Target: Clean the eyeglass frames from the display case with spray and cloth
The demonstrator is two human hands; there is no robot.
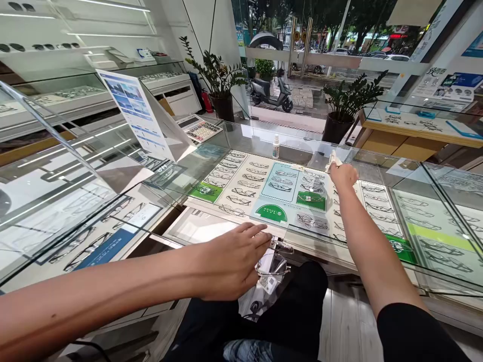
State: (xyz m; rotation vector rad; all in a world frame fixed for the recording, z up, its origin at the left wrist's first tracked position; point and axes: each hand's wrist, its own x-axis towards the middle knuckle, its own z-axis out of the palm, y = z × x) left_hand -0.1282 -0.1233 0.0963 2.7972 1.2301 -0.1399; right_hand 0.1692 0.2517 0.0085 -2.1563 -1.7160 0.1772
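Note:
My left hand (234,259) is low in front of me, above my lap. Its fingers are closed on a pair of thin-framed eyeglasses (277,265), which stick out past the fingertips; the part in the grip is hidden. Stretched forward over the glass display counter (249,133), my right hand (344,176) pinches a crumpled whitish cloth (332,160). A small white spray bottle (276,146) stands on the counter to the left of that hand. Beneath the glass, rows of eyeglass frames (247,177) lie on printed cards.
A calculator (198,129) and a tilted sign board (132,108) occupy the counter's left side. Another glass case (94,231) with frames is at left. Potted plants (335,125) stand beyond, before the window. An open drawer (199,229) juts out below the counter.

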